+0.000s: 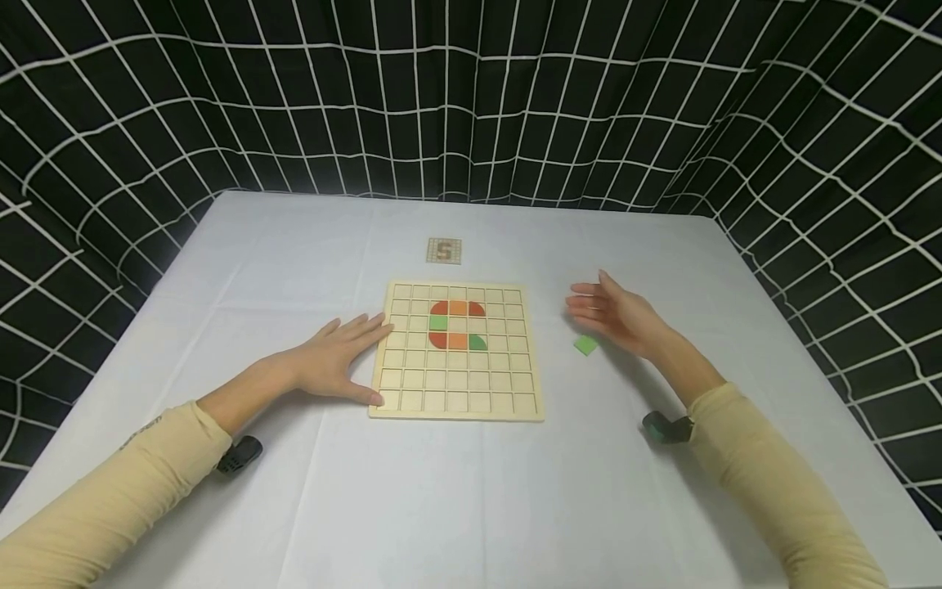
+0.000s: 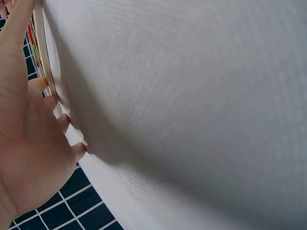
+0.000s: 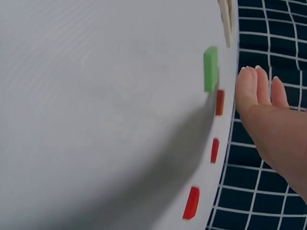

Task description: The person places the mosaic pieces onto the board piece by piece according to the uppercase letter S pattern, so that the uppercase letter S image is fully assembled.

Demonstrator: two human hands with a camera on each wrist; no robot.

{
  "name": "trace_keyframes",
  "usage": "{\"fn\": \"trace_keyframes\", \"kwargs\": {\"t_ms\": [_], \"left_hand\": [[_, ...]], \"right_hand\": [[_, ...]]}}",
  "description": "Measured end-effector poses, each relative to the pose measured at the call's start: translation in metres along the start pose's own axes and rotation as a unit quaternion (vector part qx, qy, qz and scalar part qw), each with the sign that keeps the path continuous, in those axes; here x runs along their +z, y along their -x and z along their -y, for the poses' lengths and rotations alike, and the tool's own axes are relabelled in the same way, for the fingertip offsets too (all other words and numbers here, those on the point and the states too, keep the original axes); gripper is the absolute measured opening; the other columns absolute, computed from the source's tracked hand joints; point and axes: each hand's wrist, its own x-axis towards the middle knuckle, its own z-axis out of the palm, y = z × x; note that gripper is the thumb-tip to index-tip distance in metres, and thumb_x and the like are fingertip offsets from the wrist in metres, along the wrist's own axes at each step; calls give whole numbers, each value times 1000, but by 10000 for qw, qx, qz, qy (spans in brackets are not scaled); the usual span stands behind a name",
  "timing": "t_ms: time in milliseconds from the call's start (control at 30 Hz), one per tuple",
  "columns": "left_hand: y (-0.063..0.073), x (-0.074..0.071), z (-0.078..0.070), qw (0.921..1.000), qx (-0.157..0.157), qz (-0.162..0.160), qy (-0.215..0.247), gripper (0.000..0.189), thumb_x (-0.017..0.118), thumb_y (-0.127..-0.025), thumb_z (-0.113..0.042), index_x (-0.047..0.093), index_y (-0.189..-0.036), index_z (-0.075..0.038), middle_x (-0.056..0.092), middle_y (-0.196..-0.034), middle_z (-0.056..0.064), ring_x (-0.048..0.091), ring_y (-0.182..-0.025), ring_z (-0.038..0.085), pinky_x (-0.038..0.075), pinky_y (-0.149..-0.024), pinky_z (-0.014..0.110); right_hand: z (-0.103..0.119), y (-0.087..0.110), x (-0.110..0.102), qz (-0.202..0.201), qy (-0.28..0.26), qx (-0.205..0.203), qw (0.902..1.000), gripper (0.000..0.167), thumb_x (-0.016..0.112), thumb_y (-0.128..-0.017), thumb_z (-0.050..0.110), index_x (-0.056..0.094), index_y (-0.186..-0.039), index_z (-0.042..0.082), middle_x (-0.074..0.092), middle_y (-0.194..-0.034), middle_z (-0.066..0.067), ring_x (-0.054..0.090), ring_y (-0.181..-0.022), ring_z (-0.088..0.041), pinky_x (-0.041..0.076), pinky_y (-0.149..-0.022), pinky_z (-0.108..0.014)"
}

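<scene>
A pale wooden grid board (image 1: 456, 380) lies on the table with red, orange and green tiles set in its upper middle cells, some square and some with a rounded corner. My left hand (image 1: 327, 360) rests with spread fingers at the board's left edge, thumb by the lower corner. To the right of the board, my right hand (image 1: 621, 321) is held over the table, fingers straight and thumb up, gripping nothing. Just below its fingers lies a loose green square tile (image 1: 585, 344). In the right wrist view, an orange-red tile (image 3: 220, 102) and two red ones (image 3: 191, 203) lie near it, hidden in the head view.
Behind the board lies a small square card (image 1: 444, 251) with an S-like pattern on a grid. A white cloth covers the table (image 1: 412, 507). Dark curtains (image 1: 441, 98) with a white grid stand around its back and sides.
</scene>
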Motion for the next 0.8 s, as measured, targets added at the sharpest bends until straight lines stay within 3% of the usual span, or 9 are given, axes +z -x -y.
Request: {"fn": "trace_keyframes", "kwargs": {"t_ms": [300, 433, 533, 667, 800], "left_hand": [[0, 0, 0, 10000, -10, 34, 29, 111, 63, -73, -72, 18, -153, -9, 8, -158, 13, 5, -143, 36, 3, -109, 61], [0, 0, 1, 10000, -19, 47, 12, 111, 63, -73, -72, 17, -153, -9, 8, -158, 13, 5, -143, 36, 3, -110, 60], [-1, 0, 1, 10000, -15, 40, -9, 112, 62, -73, -73, 17, -153, -9, 8, -158, 12, 5, -143, 36, 3, -109, 61], [-1, 0, 2, 10000, -16, 10, -17, 112, 63, -72, -73, 17, -153, -9, 8, -158, 12, 5, -143, 36, 3, -109, 61], [-1, 1, 2, 10000, -34, 11, -16, 112, 63, -72, -73, 17, -153, -10, 8, -158, 12, 5, -143, 36, 2, -109, 61]], "right_hand": [[-5, 13, -12, -19, 525, -96, 9986, 73, 42, -99, 46, 26, -144, -9, 53, -129, -19, 56, -114, -22, 43, -98, -30], [-9, 18, -14, -25, 1145, -167, 9933, 66, 34, -103, 42, 27, -143, -10, 50, -130, -24, 58, -110, -20, 46, -95, -28], [-12, 21, -13, -10, 1695, -204, 9853, 61, 30, -105, 38, 29, -142, -11, 45, -134, -29, 58, -109, -16, 46, -93, -26], [-15, 24, -11, -79, 2244, -225, 9742, 56, 41, -104, 30, 32, -141, -11, 41, -138, -29, 53, -117, -22, 43, -97, -29], [-19, 28, -11, -246, 3176, -351, 9473, 51, 57, -97, 22, 42, -139, -3, 47, -137, -22, 45, -124, -31, 37, -104, -42]]}}
